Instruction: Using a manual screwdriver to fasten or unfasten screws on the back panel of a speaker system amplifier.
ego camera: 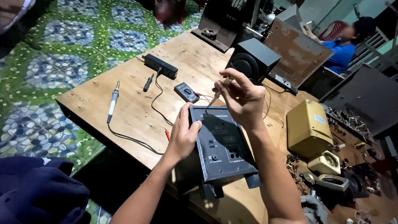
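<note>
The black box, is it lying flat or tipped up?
Tipped up. The black box leans on the table edge, steadied by the left hand.

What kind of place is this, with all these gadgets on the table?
Probably an electronics repair workshop: a soldering iron with a pale handle and a small black multimeter lie on the wooden workbench, and the right hand holds a screwdriver to a black speaker box.

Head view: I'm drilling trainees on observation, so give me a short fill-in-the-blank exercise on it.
1. The right hand holds a ____ against the black box's top corner.
2. The left hand steadies the box's ____ side.
3. The soldering iron lies on the ____ table.

Missing: screwdriver; left; wooden
</note>
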